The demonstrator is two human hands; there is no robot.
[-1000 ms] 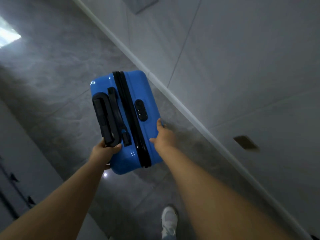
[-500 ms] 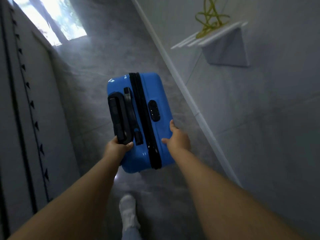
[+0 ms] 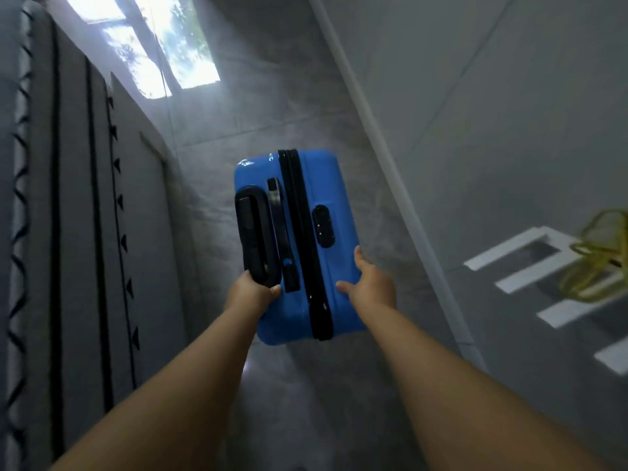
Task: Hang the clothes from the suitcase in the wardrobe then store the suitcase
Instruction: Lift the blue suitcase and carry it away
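Suitcase carried above the grey floor

Glossy blue hard-shell suitcase [image 3: 323, 283], rounded at the corners and zipped shut with a black band, hangs in the air between both arms. Her left hand [image 3: 253, 294] curls round the black telescopic handle [image 3: 253, 237]; the right hand [image 3: 372, 287] lies spread against the blue side. Polished grey tiled floor [image 3: 272, 113] lies beneath, white slatted shelf [image 3: 543, 277] on the right.

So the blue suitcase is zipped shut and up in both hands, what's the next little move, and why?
Probably carry it forward along the floor to a storage spot. The suitcase is closed and off the ground: the left hand grips its black handle, the right hand steadies its side. No storage spot shows in view.
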